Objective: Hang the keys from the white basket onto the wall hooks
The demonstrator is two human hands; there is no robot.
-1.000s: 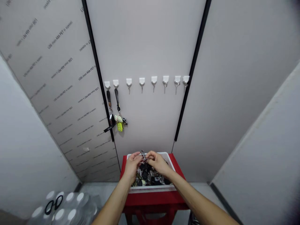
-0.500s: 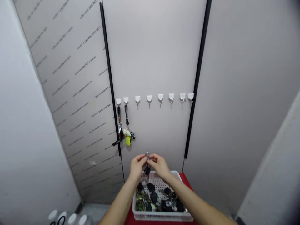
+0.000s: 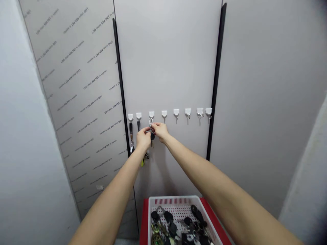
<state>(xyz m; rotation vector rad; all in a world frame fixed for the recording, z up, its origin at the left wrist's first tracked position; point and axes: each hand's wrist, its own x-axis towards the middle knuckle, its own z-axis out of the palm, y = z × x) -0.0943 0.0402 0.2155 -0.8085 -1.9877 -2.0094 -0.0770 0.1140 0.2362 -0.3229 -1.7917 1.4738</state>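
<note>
1. The keyring (image 3: pixel 151 130), with its black fob (image 3: pixel 152 136) and metal clasp (image 3: pixel 150 121), is held just below the third hook (image 3: pixel 151 114) from the left.
2. The left hand (image 3: pixel 143 139) and right hand (image 3: pixel 160 132) are closed, pinching it near the clasp.
3. It looks light but swings loosely; the stiff clasp seems the surest hold.
4. The white basket (image 3: pixel 176 200) sits near, below.

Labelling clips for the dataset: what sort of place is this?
Likely a key-storage closet or narrow utility nook: a row of white wall hooks, a white plastic basket of black-fobbed keys, and pale grey wall panels close around.
</note>
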